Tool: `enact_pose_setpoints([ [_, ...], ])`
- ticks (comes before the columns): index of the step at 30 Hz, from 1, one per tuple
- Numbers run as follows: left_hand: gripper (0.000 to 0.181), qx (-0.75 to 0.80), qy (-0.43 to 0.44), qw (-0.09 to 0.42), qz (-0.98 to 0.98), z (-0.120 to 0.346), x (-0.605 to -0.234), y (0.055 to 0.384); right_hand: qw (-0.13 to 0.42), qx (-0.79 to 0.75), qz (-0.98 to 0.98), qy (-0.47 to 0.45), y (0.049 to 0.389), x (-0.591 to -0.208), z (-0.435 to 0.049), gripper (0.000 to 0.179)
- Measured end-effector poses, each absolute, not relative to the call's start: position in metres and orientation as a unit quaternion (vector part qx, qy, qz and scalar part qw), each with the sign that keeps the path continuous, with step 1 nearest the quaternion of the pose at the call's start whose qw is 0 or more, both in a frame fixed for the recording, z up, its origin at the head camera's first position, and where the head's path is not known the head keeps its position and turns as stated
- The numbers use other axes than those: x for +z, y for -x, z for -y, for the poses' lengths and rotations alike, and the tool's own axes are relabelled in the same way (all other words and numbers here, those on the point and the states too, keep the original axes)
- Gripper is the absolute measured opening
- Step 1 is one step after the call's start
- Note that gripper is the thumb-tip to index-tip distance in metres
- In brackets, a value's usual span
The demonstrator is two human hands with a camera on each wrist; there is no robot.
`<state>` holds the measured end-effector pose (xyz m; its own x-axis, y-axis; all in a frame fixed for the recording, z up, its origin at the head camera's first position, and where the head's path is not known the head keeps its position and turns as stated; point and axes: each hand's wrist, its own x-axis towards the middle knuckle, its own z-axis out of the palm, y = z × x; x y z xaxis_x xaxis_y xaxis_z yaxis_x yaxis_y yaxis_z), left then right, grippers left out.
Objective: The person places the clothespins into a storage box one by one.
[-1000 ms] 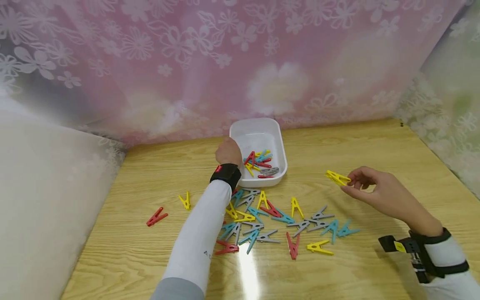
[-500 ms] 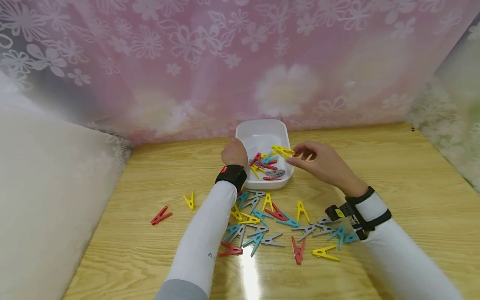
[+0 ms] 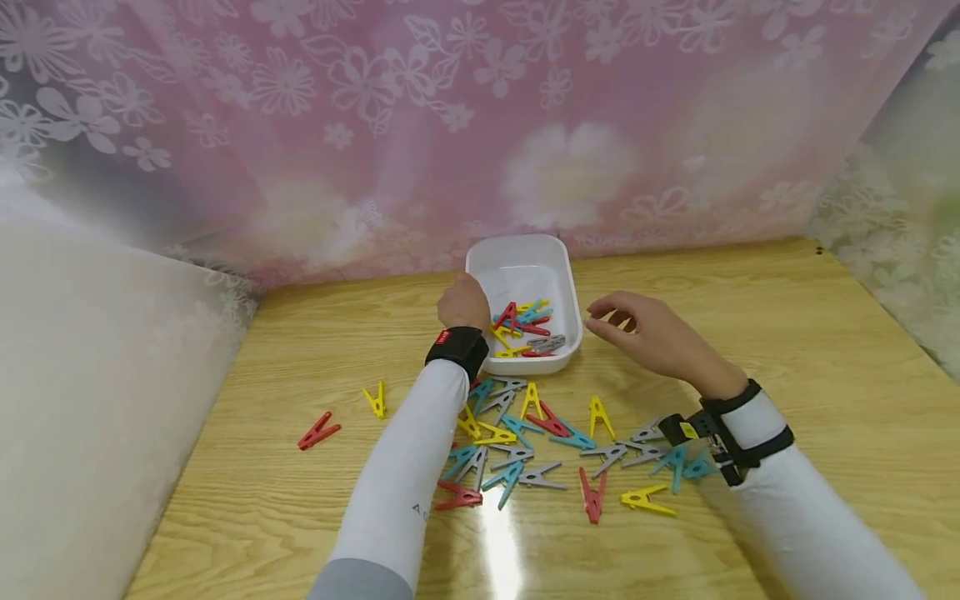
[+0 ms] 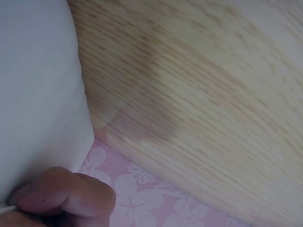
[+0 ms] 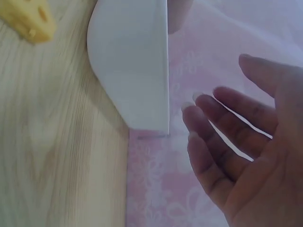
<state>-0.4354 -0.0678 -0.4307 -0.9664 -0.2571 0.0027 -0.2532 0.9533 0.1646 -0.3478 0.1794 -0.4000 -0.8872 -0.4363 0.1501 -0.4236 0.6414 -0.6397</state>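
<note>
A white plastic tub point(image 3: 517, 271) stands at the back of the table with several coloured clothespins in its near half. My left hand point(image 3: 463, 302) grips the tub's left rim, its fingers point(image 4: 78, 196) curled at the edge in the left wrist view. Just beyond the right wall is my right hand point(image 3: 637, 329), empty, fingers loosely bent and thumb apart. Inside the tub, close to the front wall, lies a yellow clothespin point(image 3: 512, 352). Many red, yellow, blue and grey clothespins are spread in front, among them a red clothespin point(image 3: 592, 495) and a yellow clothespin point(image 3: 648, 499).
Off to the left lie a red clothespin point(image 3: 318, 431) and a yellow clothespin point(image 3: 375, 400). The wooden table point(image 3: 247, 500) meets a pink flowered curtain point(image 3: 390, 167) behind the tub. Both forearms pass over the table, the left one covering part of the clothespin pile.
My right hand has carried a yellow clothespin from the right over to the tub, let it drop inside, and drawn back slightly right. My left hand has stayed on the rim.
</note>
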Motion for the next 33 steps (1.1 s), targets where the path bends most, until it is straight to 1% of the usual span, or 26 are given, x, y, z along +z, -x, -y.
enact_pose_setpoints([
  [5,0.032,-0.080,-0.122,0.013,0.989,0.068,-0.431,0.434,0.014,-0.342,-0.908,0.240,0.338,-0.403,-0.199,0.038],
  [12,0.034,-0.075,-0.118,0.001,0.990,0.068,-0.429,0.433,0.053,-0.345,-0.913,0.210,0.314,-0.413,-0.231,0.039],
  [18,0.033,-0.080,-0.117,0.000,0.990,0.067,-0.427,0.433,0.057,-0.335,-0.920,0.196,0.294,-0.423,-0.259,0.036],
  [22,0.034,-0.084,-0.120,0.003,0.989,0.071,-0.426,0.435,0.060,-0.335,-0.922,0.187,0.287,-0.428,-0.273,0.034],
  [25,0.034,-0.086,-0.121,0.005,0.989,0.072,-0.427,0.436,0.075,-0.338,-0.920,0.187,0.279,-0.434,-0.285,0.034],
  [29,0.034,-0.087,-0.123,0.011,0.989,0.072,-0.430,0.437,0.109,-0.358,-0.906,0.196,0.269,-0.444,-0.297,0.039],
  [33,0.032,-0.080,-0.122,0.009,0.989,0.069,-0.431,0.436,0.136,-0.377,-0.893,0.205,0.258,-0.453,-0.305,0.048],
])
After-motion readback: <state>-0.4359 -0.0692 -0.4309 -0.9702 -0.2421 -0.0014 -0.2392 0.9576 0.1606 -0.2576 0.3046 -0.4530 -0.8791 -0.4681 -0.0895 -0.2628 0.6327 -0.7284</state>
